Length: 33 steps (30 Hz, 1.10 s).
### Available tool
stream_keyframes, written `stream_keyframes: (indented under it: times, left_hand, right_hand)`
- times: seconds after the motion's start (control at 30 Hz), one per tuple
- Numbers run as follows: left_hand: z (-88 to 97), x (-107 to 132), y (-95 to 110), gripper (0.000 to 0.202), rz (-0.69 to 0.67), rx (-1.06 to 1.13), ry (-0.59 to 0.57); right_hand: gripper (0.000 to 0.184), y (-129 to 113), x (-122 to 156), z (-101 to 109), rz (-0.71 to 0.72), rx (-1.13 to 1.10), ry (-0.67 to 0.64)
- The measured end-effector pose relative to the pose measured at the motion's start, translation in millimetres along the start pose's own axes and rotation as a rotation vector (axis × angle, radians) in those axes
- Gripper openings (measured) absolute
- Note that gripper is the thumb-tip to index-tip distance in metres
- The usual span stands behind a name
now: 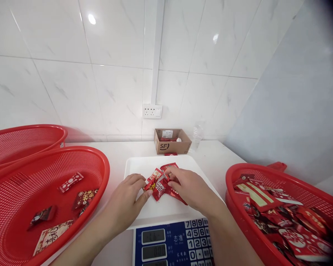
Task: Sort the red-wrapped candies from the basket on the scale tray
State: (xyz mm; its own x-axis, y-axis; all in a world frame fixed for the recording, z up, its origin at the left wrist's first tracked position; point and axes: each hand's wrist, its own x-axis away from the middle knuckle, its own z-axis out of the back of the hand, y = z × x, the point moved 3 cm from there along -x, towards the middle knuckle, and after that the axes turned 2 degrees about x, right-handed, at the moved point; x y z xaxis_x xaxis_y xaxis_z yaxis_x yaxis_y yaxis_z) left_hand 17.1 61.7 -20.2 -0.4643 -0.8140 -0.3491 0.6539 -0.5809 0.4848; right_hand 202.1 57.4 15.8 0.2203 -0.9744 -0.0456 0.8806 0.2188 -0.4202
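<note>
A small heap of red and cream snack packets [159,189] lies on the white weighing pan [138,162] of a digital scale [172,244]. My left hand [129,197] comes in from the left, its thumb and fingers closed round a red and yellow packet [150,184] at the heap's near-left edge. From the right, my right hand [190,186] reaches over the heap with fingers curled on a red packet [165,176] at its upper right. Its palm and fingers hide part of the packets beneath.
Red plastic baskets stand on both sides: the left basket [107,173] holds several scattered packets, the right basket [229,177] is heaped with them. Another red basket [63,131] is behind on the left. A cardboard box [173,147] and clear bottle [197,135] stand near the tiled wall.
</note>
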Motion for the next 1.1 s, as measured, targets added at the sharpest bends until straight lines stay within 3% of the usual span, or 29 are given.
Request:
stream_keyframes:
  times: [0.17,0.3,0.57,0.8,1.1]
  left_hand:
    - [0.4,-1,0,0.026,0.024,0.001,-0.02]
    - [0.6,-1,-1,0.025,0.04,-0.001,-0.023]
    - [-1.0,-2,-4,0.027,0.078,0.042,-0.04]
    - [-2.2,-3,-5,0.029,0.06,0.01,-0.076]
    - [-3.2,-4,-4,0.031,0.055,-0.028,-0.104]
  right_hand:
    - [0.017,4,5,5,-0.011,0.053,0.033]
    - [0.013,8,11,6,0.021,0.042,-0.028]
    - [0.028,11,13,1,0.07,-0.008,-0.171]
    - [0.021,14,8,-3,0.102,0.107,-0.118]
    - [0.012,16,1,-3,-0.017,0.077,-0.104]
